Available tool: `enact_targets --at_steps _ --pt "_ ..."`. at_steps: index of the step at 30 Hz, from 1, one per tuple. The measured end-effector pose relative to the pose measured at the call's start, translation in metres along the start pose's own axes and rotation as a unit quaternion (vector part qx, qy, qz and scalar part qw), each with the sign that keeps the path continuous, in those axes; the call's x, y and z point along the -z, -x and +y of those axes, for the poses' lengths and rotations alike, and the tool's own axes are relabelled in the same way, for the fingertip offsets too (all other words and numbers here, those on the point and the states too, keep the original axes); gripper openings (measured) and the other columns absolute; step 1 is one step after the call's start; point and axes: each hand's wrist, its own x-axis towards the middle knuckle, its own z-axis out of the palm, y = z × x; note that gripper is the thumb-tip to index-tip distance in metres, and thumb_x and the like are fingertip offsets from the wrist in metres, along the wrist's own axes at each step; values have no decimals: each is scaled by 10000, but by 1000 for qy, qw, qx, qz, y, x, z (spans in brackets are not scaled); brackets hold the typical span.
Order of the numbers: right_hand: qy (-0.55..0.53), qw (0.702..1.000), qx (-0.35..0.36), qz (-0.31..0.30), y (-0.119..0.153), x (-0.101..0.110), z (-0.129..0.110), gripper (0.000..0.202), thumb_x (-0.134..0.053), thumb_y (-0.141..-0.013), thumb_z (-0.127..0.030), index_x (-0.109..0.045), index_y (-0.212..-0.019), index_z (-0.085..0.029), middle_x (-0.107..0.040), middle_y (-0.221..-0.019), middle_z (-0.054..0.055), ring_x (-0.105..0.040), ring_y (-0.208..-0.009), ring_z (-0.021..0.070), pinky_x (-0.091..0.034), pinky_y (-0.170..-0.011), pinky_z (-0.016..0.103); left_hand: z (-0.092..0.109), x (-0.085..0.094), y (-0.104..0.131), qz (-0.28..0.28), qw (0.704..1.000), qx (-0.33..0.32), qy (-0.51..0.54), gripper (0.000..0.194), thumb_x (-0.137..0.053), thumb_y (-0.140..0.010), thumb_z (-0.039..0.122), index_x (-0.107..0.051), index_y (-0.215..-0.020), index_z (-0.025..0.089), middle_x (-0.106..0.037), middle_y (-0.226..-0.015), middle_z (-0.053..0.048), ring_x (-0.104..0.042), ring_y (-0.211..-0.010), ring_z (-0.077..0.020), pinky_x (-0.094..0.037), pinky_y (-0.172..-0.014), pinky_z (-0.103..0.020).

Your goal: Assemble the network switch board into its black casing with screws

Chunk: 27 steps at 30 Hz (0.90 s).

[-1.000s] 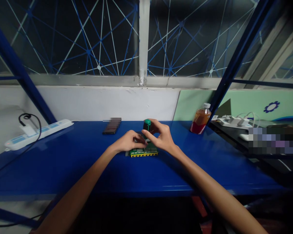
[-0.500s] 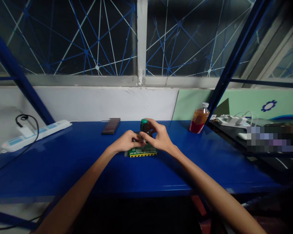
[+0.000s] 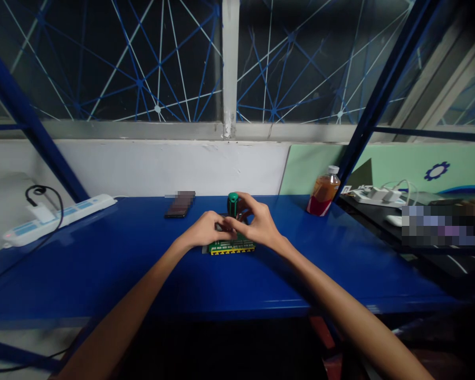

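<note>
A screwdriver (image 3: 233, 202) with a green and black handle stands upright over a green circuit board (image 3: 237, 245) that has a yellow front edge. My right hand (image 3: 258, 224) is closed, its fingers curled round the screwdriver from the right. From the other side, my left hand (image 3: 205, 228) is closed at a small dark piece (image 3: 219, 227) above the board, close to the screwdriver's lower part. Fingers hide the screwdriver's shaft and tip and most of the dark piece, so its kind cannot be made out.
The blue table (image 3: 142, 274) carries a dark phone-like slab (image 3: 179, 206) at the back, a drink bottle (image 3: 323, 192) at the back right and a white power strip (image 3: 75, 215) with a black cable at the left. Blue frame posts rise on both sides.
The fingers have shifted slightly around the screwdriver, which shows a little more of its handle. The board and both arms stay in place.
</note>
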Motion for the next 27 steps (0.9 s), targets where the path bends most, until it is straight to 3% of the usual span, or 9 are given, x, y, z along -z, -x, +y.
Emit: enact_targets --at_steps 4,10,27 --pt "20 1000 -7 -7 -1 2 -3 527 -623 -788 -412 -477 -1254 -215 -638 -830 9 -574 -654 140 -508 -654 311 -2 -3 -1 19 1000 0 -13 181 -705 -714 315 -741 -775 149 -728 -758 -44 -629 -702 -167 -456 -661 -265" --pt "42 999 -8 -9 -1 2 -6 527 -593 -805 -460 -501 -1254 -200 -639 -871 25 -557 -662 140 -506 -660 318 -2 -3 -1 -2 1000 5 -15 181 -687 -735 292 -742 -797 131 -743 -780 -59 -648 -723 -182 -460 -668 -264" --pt "2 1000 0 -24 2 2 -1 528 -535 -805 -332 -437 -1306 -196 -652 -905 26 -612 -719 159 -516 -660 321 3 0 1 -35 999 -26 -13 185 -644 -797 312 -745 -810 157 -737 -837 -63 -639 -811 -191 -457 -746 -284"
